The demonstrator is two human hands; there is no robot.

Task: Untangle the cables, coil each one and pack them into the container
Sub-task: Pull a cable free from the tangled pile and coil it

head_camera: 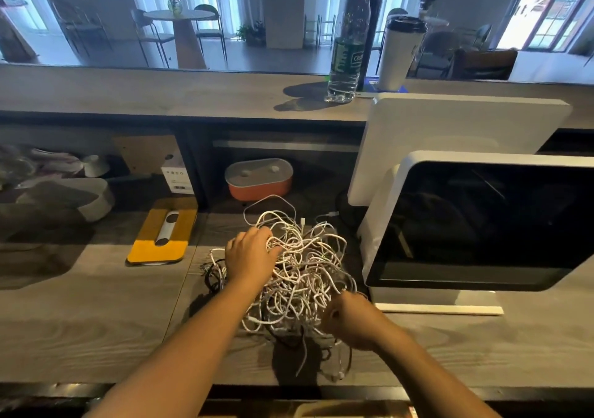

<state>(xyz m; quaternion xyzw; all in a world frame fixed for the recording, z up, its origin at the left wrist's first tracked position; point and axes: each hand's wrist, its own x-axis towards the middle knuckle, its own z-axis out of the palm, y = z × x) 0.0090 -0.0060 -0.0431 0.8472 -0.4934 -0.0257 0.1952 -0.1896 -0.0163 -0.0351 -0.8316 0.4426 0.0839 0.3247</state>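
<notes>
A tangled heap of white cables (302,273), with a few black ones at its left and underside, lies on the wooden counter (96,321) in front of me. My left hand (250,253) sits on the heap's upper left with its fingers curled into the strands. At the heap's lower right edge my right hand (350,318) has its fingers curled around some white strands. An orange container with a grey lid (259,178) stands shut in the cubby behind the heap.
Two white-framed screens (482,225) stand close on the right of the heap. A yellow pad with a grey cylinder (162,234) lies to the left. A water bottle (348,38) and a white cup (400,54) stand on the upper ledge.
</notes>
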